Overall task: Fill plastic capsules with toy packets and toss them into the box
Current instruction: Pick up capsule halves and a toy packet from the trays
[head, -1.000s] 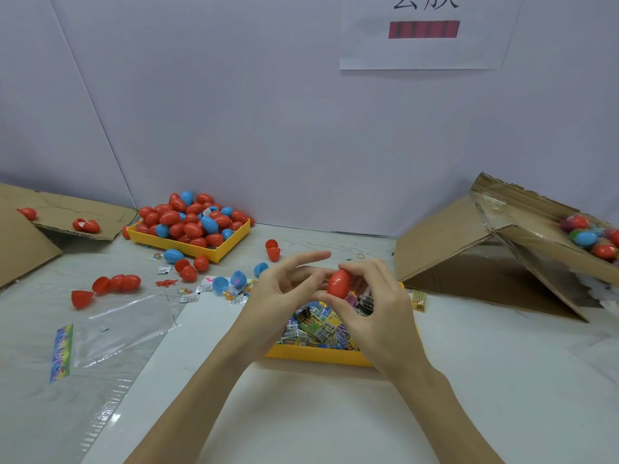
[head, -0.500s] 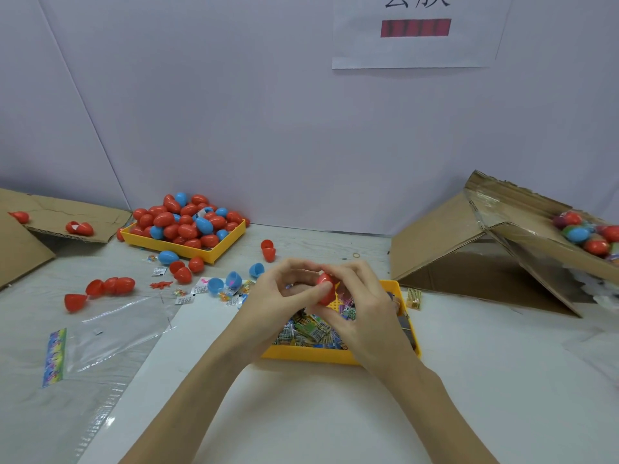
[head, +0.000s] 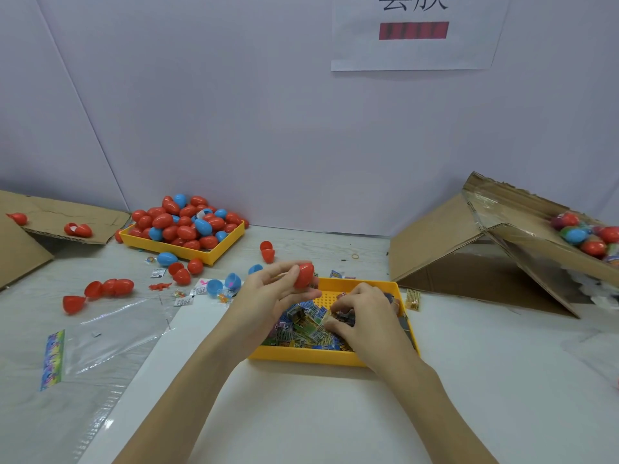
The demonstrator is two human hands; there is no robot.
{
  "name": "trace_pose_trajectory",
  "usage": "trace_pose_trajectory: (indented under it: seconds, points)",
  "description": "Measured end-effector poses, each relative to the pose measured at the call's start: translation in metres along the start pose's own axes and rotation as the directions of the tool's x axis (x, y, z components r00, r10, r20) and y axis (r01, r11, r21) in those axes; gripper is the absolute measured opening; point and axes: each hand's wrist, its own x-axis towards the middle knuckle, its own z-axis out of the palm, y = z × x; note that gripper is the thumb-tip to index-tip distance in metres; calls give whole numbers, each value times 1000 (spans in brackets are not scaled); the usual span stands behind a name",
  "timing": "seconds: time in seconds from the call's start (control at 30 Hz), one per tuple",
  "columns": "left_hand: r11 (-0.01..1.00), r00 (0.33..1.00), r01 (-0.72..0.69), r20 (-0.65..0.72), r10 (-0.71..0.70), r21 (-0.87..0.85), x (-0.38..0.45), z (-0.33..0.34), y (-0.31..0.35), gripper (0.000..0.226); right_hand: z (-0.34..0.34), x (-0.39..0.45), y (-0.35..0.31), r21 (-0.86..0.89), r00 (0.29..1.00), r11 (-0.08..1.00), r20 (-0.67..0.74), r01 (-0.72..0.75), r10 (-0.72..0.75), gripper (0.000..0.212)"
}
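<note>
My left hand (head: pixel 268 296) and right hand (head: pixel 365 316) are bare: no gloves, rings or watch show. Both forearms are uncovered right down to the bottom edge of the view, with no sleeve or cuff in sight. My fingers are slim, and the nails I can see are short and plain.

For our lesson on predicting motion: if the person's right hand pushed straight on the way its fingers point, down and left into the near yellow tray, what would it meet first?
Probably the toy packets heaped in the tray; the right hand fingertips already seem among them.
</note>
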Motion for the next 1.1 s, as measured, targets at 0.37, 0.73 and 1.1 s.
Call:
trace_pose_trajectory:
  seconds: [0.37,0.73,1.1]
  points:
    - [996,1000,-16,-13,17,85,4,2,-7,42,0,-4,2,180,988,981,-143,78,-52,24]
    - [881,995,-82,-7,96,466,-2,15,-14,36,-1,-5,-1,301,979,946,-193,119,-62,44]
    - [843,986,-141,-4,168,519,-8,14,-13,7,-6,-8,-4,551,989,832,-148,64,22,58]
